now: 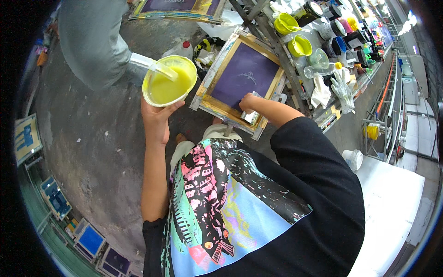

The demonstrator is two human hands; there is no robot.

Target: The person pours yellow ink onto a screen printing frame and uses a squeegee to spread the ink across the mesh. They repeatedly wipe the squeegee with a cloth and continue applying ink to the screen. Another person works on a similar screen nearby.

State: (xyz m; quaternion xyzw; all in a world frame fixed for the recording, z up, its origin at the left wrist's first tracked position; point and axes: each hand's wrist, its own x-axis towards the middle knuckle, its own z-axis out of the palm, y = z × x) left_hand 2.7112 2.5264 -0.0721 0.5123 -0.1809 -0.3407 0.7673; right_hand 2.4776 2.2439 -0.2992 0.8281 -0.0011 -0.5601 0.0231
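My left hand (159, 117) is wrapped round the underside of a white tub (146, 94) and holds it up over the floor. Inside lies yellow-green ink (168, 90), with a white spatula (154, 67) leaning out over the far left rim. My right hand (249, 102) is closed at the near right part of a wood-framed printing screen (242, 76) with purple mesh. A silvery squeegee (250, 116) shows beneath this hand, partly covered by the fingers. A small pale curved design is visible on the mesh.
A person in grey clothing (92, 41) is close at the upper left. At the right, a bench holds yellow-green bowls (300, 45), dark jars (308, 13) and crumpled gloves (341, 90). Another screen (175, 9) lies at the far side. More frames (55, 196) stand along the left.
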